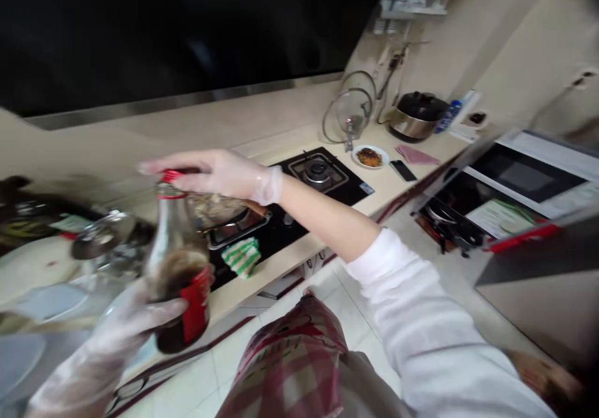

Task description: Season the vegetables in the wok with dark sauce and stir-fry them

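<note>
Left hand (116, 330), in a thin clear glove, was wrapped around the lower body of a clear bottle with dark liquid and a red label (180, 262), held upright in the air in front of the counter edge. Right hand (219, 171), also gloved, was closed over the red cap (172, 175) from above. Bottle about half full: judged moderately heavy, rigid, probably glass though blur prevents certainty, and slick under gloves; the labelled waist gives the best purchase. Beige countertop (290, 137) carried a black two-burner gas hob (309, 178), a green-striped cloth (241, 256), glass lids (349, 115), a white plate of food (370, 156). Pale tiled floor (327, 293).
</note>
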`<state>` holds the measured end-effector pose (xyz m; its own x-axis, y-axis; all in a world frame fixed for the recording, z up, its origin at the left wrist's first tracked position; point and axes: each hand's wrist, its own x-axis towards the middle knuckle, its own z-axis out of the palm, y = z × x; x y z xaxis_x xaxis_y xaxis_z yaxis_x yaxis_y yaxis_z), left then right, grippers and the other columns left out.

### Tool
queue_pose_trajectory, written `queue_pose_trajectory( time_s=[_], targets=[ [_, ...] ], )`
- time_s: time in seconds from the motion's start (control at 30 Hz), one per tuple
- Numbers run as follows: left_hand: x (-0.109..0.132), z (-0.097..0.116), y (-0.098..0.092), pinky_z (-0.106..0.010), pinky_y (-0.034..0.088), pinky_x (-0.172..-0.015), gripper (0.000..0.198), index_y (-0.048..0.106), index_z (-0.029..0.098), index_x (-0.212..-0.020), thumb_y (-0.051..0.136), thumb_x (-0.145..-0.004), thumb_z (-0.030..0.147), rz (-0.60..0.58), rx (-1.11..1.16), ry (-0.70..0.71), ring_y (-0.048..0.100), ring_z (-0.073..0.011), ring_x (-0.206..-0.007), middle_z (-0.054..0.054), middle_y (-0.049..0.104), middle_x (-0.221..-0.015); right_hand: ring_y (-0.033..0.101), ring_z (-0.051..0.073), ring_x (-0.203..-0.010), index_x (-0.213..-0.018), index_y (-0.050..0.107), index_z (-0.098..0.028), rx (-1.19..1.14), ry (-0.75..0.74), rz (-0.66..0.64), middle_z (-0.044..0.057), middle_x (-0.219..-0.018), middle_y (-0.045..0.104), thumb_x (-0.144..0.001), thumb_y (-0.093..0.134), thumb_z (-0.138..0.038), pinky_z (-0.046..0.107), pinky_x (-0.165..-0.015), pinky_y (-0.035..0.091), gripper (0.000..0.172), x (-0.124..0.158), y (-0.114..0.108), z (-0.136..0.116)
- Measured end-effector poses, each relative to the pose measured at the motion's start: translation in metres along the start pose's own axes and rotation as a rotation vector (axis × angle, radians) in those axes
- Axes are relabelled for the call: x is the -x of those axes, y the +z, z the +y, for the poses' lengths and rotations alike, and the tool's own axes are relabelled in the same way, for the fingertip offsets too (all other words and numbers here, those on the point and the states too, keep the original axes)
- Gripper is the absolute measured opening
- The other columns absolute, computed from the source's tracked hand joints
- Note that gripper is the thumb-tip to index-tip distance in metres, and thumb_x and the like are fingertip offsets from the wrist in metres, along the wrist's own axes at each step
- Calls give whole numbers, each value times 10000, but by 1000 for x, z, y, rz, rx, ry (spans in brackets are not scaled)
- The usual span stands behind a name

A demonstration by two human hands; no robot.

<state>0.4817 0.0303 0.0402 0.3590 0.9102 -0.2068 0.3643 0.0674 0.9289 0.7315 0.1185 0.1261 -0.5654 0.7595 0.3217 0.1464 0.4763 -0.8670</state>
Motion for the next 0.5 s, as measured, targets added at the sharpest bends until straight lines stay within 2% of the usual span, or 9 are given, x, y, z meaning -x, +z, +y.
queue_pose_trajectory(
  time_s=[0.1, 0.2, 0.3, 0.37, 0.43, 0.5],
  targets=[
    [6, -12, -9, -378, 520, -862, 490, 721, 340, -1118, 799, -685, 553, -181, 132, 34, 677, -257, -940, 49, 781, -1014, 623, 139, -1237, -998, 752, -203, -130, -104, -129, -12, -1225, 748, -849, 686, -40, 252, -1106, 452, 230, 3, -3, -6],
    [15, -22, -13, -359, 527, -817, 494, 712, 294, -1119, 795, -652, 431, -241, 246, 82, 674, -260, -898, 23, 766, -983, 675, 150, -1099, -988, 766, -176, -91, -71, -254, 22, -1132, 769, -800, 677, 18, 262, -1011, 504, 284, -2, -1, -13],
    [21, -27, -12, -362, 536, -813, 508, 707, 249, -1105, 801, -623, 382, -196, 291, 99, 672, -270, -889, -16, 752, -977, 675, 116, -927, -943, 743, -154, 26, -39, -311, 13, -1009, 763, -809, 651, 29, 228, -880, 520, 245, -11, 8, -28],
    [22, -27, -9, -356, 532, -829, 494, 700, 221, -1087, 819, -632, 371, -133, 234, 98, 666, -258, -882, -33, 742, -964, 646, 96, -786, -882, 707, -149, 145, 20, -315, -4, -876, 736, -833, 654, 2, 212, -778, 509, 167, -17, 15, -36],
    [21, -24, -4, -351, 519, -871, 507, 676, 213, -1101, 847, -645, 355, -13, 162, 92, 661, -248, -910, -37, 735, -978, 587, 90, -633, -837, 658, -158, 298, 151, -266, -27, -720, 673, -893, 657, -105, 213, -652, 471, 78, -22, 22, -41],
    [18, -20, 1, -358, 509, -899, 537, 644, 216, -1120, 866, -648, 345, 123, 127, 81, 657, -244, -935, -36, 729, -1001, 513, 99, -516, -812, 615, -179, 439, 304, -188, -46, -598, 593, -965, 615, -301, 232, -559, 411, 196, -25, 27, -40]
  ],
)
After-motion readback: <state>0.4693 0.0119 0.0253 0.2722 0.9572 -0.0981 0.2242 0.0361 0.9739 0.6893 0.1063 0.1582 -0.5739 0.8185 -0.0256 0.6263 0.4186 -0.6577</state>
